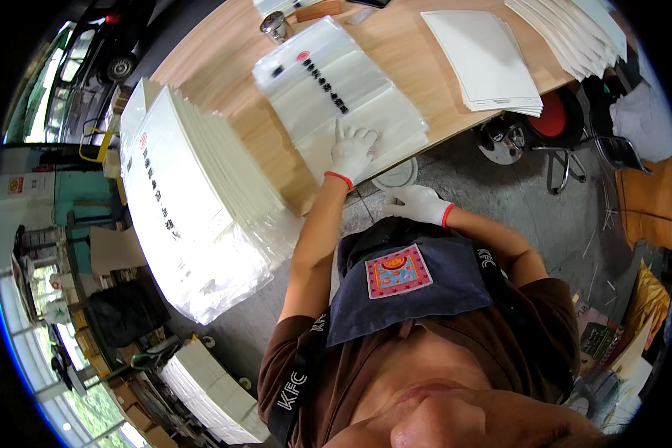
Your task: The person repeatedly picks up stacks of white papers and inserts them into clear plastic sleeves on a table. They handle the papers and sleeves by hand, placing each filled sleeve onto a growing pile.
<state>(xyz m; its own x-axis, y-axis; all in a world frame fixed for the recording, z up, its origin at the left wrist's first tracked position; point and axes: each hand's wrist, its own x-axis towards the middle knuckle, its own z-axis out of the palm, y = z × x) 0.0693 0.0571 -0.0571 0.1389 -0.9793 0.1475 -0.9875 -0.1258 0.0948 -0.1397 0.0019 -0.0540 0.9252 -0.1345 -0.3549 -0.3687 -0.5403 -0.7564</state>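
My left hand (353, 153), in a white glove with a red cuff, rests on the near end of a pile of clear plastic bags (366, 93) printed with dark characters and a red mark. Its fingers are spread, and nothing shows in its grip. My right hand (418, 203), gloved the same way, hovers in front of my apron (463, 287), just off the table's near edge. Its fingers are loosely stretched and hold nothing visible. Right of the bags lies a stack of white printed sheets (481, 63), apart from both hands.
On the left stands a thick stack of filled clear bags (179, 201). The wooden table (201, 56) also carries a metal cup (276, 28), a wooden block (317, 10) and more white paper (567, 33) at far right. A stool (552, 116) with a red seat stands beyond the right edge.
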